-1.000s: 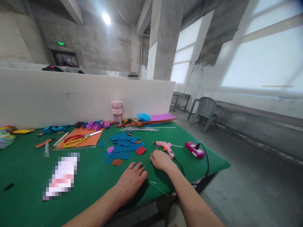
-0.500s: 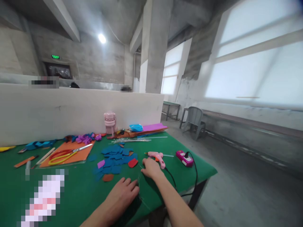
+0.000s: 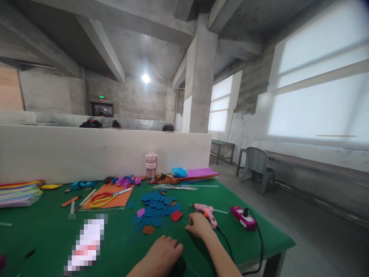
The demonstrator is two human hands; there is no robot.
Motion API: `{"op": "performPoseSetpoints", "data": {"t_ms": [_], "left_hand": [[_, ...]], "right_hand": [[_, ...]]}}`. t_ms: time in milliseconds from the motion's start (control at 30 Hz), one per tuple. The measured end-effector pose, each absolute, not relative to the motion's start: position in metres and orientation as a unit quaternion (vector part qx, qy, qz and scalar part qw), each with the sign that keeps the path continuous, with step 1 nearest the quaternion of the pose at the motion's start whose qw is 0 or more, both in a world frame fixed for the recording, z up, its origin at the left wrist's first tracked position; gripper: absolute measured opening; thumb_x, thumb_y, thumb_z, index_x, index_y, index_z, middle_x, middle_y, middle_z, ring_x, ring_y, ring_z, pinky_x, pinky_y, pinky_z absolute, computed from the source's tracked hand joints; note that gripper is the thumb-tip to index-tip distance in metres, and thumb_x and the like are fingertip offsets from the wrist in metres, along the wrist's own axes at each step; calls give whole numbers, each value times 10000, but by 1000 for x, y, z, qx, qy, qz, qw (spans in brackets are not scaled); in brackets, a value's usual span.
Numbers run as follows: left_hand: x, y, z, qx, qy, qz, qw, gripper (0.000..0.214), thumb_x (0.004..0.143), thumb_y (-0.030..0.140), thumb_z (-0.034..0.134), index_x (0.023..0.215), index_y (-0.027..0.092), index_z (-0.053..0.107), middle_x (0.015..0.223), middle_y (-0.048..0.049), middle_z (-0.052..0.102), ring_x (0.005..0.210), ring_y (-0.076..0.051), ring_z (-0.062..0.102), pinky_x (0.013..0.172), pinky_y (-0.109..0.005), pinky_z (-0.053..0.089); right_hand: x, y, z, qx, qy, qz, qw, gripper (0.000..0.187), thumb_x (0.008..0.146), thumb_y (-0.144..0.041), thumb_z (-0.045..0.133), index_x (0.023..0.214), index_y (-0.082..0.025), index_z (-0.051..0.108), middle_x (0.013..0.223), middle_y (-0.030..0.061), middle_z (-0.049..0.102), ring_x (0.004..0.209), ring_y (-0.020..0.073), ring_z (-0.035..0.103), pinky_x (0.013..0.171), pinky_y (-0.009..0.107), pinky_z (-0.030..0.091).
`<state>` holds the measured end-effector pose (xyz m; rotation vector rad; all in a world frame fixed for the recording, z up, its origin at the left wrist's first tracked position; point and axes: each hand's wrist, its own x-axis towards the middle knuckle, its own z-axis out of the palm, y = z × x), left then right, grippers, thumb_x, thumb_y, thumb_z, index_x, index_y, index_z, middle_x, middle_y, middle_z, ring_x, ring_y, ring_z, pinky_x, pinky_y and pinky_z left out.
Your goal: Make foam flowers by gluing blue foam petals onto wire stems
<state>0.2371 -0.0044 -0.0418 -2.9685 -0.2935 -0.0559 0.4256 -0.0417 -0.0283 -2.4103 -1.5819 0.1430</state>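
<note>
My right hand is closed in a pinch just left of the pink glue gun, with a thin clear strand showing at its fingertips. Low on the green table, my left hand is closed with its fingers bent down; whatever lies under them is hidden. Close beyond the hands are a red felt-like petal, a brown piece and a loose heap of blue cut pieces, with a pink-purple piece on the heap's left side.
A purple power strip with a black cable is near the table's right edge. Scissors lie on an orange sheet. Farther back stand a pink bottle and a white partition. Coloured sheets are stacked left.
The head view has swung left and up, so the table's things appear lower and farther right. Both hands stay near the same spots by the glue gun and the pieces.
</note>
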Motion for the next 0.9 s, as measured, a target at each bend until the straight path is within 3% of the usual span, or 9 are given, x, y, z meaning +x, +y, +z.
{"op": "performPoseSetpoints", "data": {"t_ms": [133,267,500,700,900], "left_hand": [[230,3,-53,-992,-84,-61,73,153,842,212,447,965,173,529,1086,-85,607,1008,-231,547,756,-347,436],[229,6,-66,-989,-100,-60,87,109,842,213,454,885,169,543,960,-66,646,876,-208,589,697,-327,439],[239,6,-77,-981,-89,-88,150,81,818,240,499,804,175,547,786,-45,641,725,-196,597,594,-290,402],[241,5,-80,-976,-92,-105,166,69,789,239,535,769,173,544,743,-45,631,679,-184,582,572,-279,362],[237,0,-74,-976,-96,-114,158,71,790,235,527,760,173,546,742,-48,641,697,-199,589,602,-305,383]], "right_hand": [[431,-43,-32,-816,-558,68,137,187,596,-172,646,780,-166,613,816,43,639,773,161,584,620,212,371],[431,-44,-35,-806,-571,79,134,168,612,-75,572,750,-164,608,784,30,631,740,135,572,609,197,350],[427,-42,-43,-800,-586,61,114,111,663,-137,561,761,-163,607,816,67,629,778,182,579,635,239,345],[420,-46,-37,-805,-586,50,80,262,623,36,453,737,-157,590,772,57,635,734,161,588,547,223,294],[413,-46,-30,-815,-575,45,60,293,650,48,437,823,-146,574,816,84,641,760,172,604,555,230,310]]}}
